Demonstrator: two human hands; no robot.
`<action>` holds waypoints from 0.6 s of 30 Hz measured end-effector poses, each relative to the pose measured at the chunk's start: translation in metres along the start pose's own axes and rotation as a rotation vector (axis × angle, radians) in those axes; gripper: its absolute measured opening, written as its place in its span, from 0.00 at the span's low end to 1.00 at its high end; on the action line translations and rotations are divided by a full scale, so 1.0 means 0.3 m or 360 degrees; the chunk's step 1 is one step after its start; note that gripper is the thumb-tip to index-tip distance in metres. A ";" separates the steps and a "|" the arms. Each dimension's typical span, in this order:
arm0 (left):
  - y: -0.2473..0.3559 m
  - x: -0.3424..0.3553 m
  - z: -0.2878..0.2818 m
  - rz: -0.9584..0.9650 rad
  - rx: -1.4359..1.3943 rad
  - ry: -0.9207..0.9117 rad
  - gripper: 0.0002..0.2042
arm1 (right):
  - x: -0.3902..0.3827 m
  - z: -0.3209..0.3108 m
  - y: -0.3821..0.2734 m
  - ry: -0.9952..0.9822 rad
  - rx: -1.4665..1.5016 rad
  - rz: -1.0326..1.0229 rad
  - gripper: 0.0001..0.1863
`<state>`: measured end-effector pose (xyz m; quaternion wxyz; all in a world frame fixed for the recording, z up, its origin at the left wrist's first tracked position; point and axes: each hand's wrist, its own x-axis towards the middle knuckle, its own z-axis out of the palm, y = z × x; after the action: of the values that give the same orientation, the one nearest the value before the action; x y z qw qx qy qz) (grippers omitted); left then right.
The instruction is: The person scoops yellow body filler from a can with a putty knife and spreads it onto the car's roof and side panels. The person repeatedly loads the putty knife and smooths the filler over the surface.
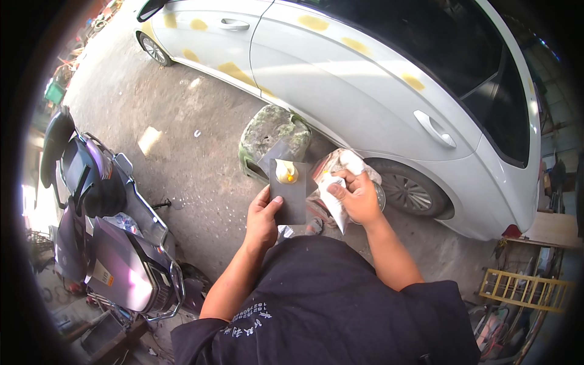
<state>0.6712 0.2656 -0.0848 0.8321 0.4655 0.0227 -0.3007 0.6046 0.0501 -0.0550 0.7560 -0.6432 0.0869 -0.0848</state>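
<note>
My left hand (263, 220) grips a flat dark board (289, 208) by its left edge, thumb on top. On the board's upper part lies a cream-coloured dollop of putty (284, 170) with a bright yellow blob on it. Just right of the board, my right hand (363, 198) is closed round a soft white tube (336, 205) that tapers downward. A greyish flat sheet (277, 153) shows beyond the board's far edge, over a stool; whether it touches the board I cannot tell.
Ahead stands a worn, stained green stool (275, 129). A white car (340, 67) with yellowish patches runs along the far and right side. Below my right hand is a cluttered round container (381, 196), partly hidden. A scooter (121, 261) stands at left; a yellow ladder (520, 289) lies at right.
</note>
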 end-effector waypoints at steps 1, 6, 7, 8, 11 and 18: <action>-0.003 0.002 0.000 -0.0005 -0.0019 0.0012 0.22 | 0.003 -0.062 0.017 0.0077 0.0059 0.0046 0.37; -0.011 0.008 0.012 0.0018 -0.0029 0.0053 0.24 | -0.004 -0.465 0.235 0.0413 -0.0147 0.0333 0.40; -0.011 0.006 0.016 0.0002 -0.0026 0.0052 0.24 | -0.025 -0.535 0.299 0.0511 -0.0471 0.0475 0.40; -0.011 0.006 0.021 -0.0008 -0.0023 0.0057 0.24 | -0.045 -0.594 0.361 0.0562 -0.0720 0.0570 0.40; -0.010 0.002 0.038 -0.0034 0.0018 0.0065 0.23 | -0.117 -0.714 0.502 0.0729 -0.1238 0.0871 0.40; -0.026 0.014 0.117 -0.0058 0.0112 0.0083 0.23 | -0.099 -0.731 0.595 0.0878 -0.1504 0.0944 0.31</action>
<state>0.6621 0.2329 -0.0720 0.8088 0.5016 0.0422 -0.3042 0.5260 -0.1245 -0.2652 0.3307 -0.8111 0.4822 0.0133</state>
